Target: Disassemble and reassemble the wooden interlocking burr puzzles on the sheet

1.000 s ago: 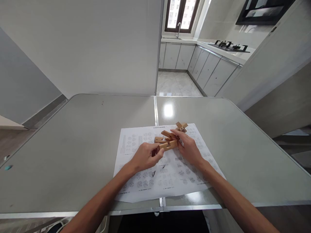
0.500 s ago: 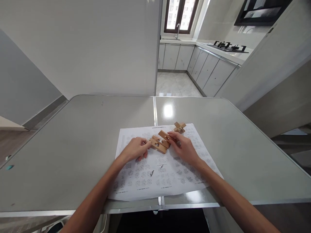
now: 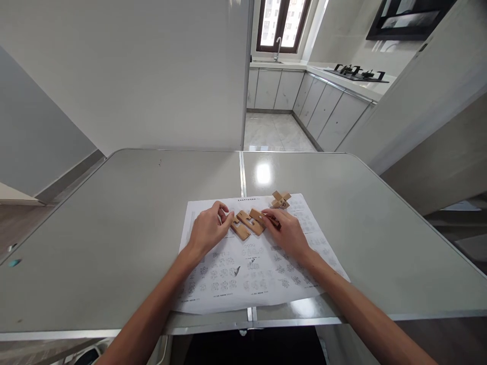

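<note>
Several notched wooden puzzle pieces lie side by side on a printed paper sheet (image 3: pixel 243 284). The left piece (image 3: pixel 240 230) rests slanted just beyond my left thumb, and a middle piece (image 3: pixel 250 223) lies parallel to it. My left hand (image 3: pixel 208 228) hovers beside the left piece, its fingers loosely curled and apart, with nothing visible between them. On the other side, my right hand (image 3: pixel 289 235) grips the right wooden puzzle piece (image 3: pixel 257 215) between thumb and fingers, which cover part of it. An assembled wooden cross-shaped puzzle (image 3: pixel 281 199) stands just beyond my right hand.
Under the sheet is a light grey folding table (image 3: pixel 114 243) with a metal seam (image 3: pixel 242 175) down its middle. A small teal object (image 3: pixel 15 262) lies at the left edge. Beyond the table are a wall and a kitchen with a gas stove (image 3: pixel 355 73).
The pieces that were bunched together now lie apart in a slanted row. My left hand has let go and drawn slightly up and left. My right hand has lowered its piece beside the others.
</note>
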`<act>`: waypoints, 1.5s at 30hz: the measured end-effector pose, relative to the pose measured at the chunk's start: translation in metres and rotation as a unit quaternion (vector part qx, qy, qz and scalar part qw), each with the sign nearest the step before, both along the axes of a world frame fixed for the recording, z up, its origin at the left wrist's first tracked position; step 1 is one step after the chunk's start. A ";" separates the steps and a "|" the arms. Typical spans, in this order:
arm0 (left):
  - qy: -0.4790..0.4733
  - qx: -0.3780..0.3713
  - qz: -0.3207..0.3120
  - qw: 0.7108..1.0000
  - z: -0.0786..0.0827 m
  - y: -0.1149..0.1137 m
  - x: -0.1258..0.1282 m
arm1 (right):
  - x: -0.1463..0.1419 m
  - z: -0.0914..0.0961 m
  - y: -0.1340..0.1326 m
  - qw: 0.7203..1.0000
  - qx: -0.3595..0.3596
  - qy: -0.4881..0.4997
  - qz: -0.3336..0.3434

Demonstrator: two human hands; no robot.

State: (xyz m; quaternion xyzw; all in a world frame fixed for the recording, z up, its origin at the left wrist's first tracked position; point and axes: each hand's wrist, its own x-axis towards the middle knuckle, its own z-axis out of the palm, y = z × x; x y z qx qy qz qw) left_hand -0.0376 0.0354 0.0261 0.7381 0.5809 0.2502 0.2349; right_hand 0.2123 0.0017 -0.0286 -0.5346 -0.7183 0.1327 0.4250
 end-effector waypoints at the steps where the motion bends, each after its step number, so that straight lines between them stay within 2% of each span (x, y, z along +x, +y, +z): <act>1: 0.003 0.015 -0.007 1.000 -0.002 0.000 0.001 | 0.001 -0.001 0.001 1.000 0.002 -0.004 0.000; 8: 0.026 0.119 -0.055 0.991 -0.018 -0.004 0.008 | 0.000 0.002 0.000 0.999 -0.017 0.021 0.028; 12: -0.003 0.106 -0.124 0.987 -0.025 -0.007 0.010 | -0.002 0.007 -0.003 0.992 -0.055 0.069 0.094; 16: -0.008 0.099 -0.188 0.977 -0.030 -0.009 0.011 | -0.004 0.010 -0.005 0.971 -0.097 0.138 0.172; 22: 0.007 0.098 -0.215 0.972 -0.031 -0.008 0.010 | -0.004 0.011 -0.005 0.961 -0.124 0.161 0.187; 26: 0.021 0.104 -0.208 0.972 -0.031 -0.008 0.011 | -0.004 0.014 -0.006 0.962 -0.131 0.165 0.174; 29: 0.046 0.123 -0.176 0.976 -0.032 -0.004 0.007 | -0.002 0.012 -0.005 0.963 -0.137 0.172 0.159; 34: 0.109 0.139 -0.056 0.983 -0.032 0.016 -0.017 | 0.000 0.007 -0.002 0.957 -0.161 0.193 0.143; 38: 0.142 0.140 0.058 0.978 -0.032 0.030 -0.038 | 0.000 0.008 -0.001 0.954 -0.174 0.198 0.145; 40: 0.149 0.142 0.094 0.974 -0.032 0.033 -0.042 | 0.000 0.009 -0.002 0.952 -0.181 0.200 0.144; 42: 0.152 0.160 0.095 0.971 -0.032 0.032 -0.040 | 0.001 0.009 -0.002 0.951 -0.187 0.202 0.143; 45: 0.133 0.205 0.042 0.969 -0.029 0.024 -0.028 | 0.002 0.007 -0.001 0.948 -0.199 0.204 0.139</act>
